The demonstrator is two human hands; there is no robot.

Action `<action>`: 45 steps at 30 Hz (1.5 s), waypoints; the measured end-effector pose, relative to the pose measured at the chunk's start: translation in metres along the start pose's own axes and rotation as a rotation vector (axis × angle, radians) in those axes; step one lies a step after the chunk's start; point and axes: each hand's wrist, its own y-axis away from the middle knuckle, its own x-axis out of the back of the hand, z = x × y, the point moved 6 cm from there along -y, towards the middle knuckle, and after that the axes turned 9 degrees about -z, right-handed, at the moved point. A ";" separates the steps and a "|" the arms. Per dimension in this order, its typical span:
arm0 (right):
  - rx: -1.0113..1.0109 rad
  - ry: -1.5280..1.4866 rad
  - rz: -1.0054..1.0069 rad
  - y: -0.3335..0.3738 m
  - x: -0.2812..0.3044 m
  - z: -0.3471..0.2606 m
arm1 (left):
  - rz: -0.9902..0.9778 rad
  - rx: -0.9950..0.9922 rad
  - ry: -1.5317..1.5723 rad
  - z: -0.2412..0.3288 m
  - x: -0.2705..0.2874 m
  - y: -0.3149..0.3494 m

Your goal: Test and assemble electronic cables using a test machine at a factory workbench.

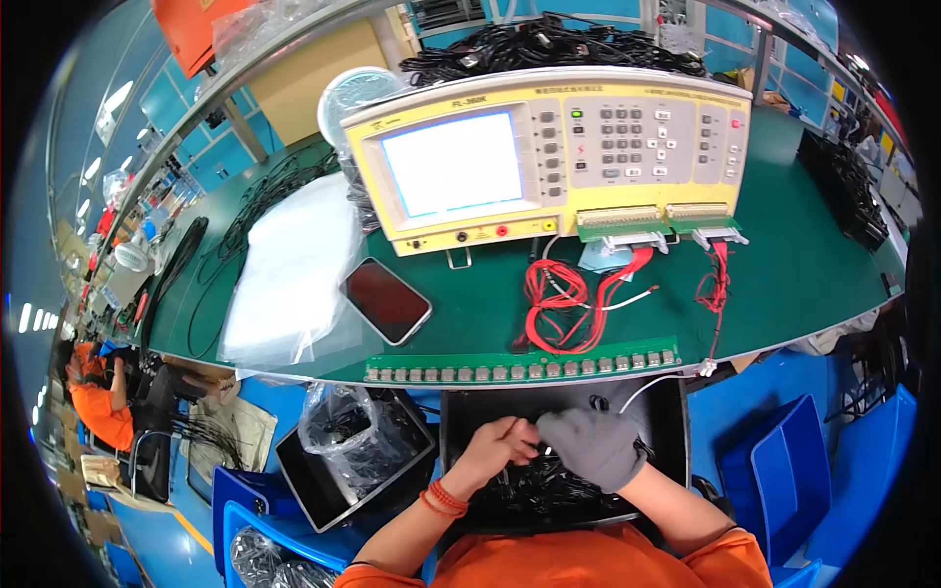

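My left hand (498, 447), bare and with a red bead bracelet at the wrist, is closed with its fingers curled. What they pinch is too small to make out. Close on its right is my right hand (595, 449) in a grey glove, also closed. A black cable (599, 402) shows as a loop above the glove, with another bit of black by the wrist, so the glove appears to grip it. Both hands are over a black bin (676, 431) in front of the table, and a heap of black cables (549, 490) lies in it below them.
A cream tester (470, 235) with a lit screen stands on the green table (784, 294). Red wires (549, 304), a connector strip (520, 371), a phone (387, 301) and plastic bags (294, 265) lie nearby. A bag-lined box (343, 470) is left, blue bins (779, 470) right. Another person (103, 416) sits far left.
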 end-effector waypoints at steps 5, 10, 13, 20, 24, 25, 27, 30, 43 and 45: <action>-0.394 -0.216 0.007 0.028 -0.019 0.067 | 0.233 -0.287 -0.434 0.027 0.021 0.000; -0.301 -0.170 -0.306 0.001 -0.047 0.065 | 0.278 -0.342 -0.559 0.042 0.009 0.003; -0.212 -0.145 -0.541 0.000 -0.057 0.076 | 0.300 -0.422 -0.807 0.049 0.004 0.009; -0.148 -0.038 -0.719 0.020 -0.063 0.082 | 0.170 -0.537 -0.944 0.042 -0.018 -0.002; -0.339 -0.266 -0.281 0.028 -0.024 0.075 | 0.118 -0.212 -0.712 0.029 -0.023 -0.008; -0.364 -0.308 -0.184 0.027 -0.010 0.065 | 0.007 -0.153 -0.446 0.013 -0.027 -0.013; -0.351 -0.204 0.013 0.028 -0.002 0.042 | 0.011 -0.190 0.215 0.009 -0.046 -0.014; -0.204 -0.279 0.088 0.022 0.017 0.021 | 0.021 -0.116 0.390 0.020 -0.050 -0.007; -0.100 -0.348 0.177 0.013 0.032 0.023 | -0.237 0.017 0.612 0.036 -0.060 0.018; 0.040 -0.140 0.099 0.018 0.033 -0.003 | -0.057 -0.108 0.402 0.037 -0.044 0.013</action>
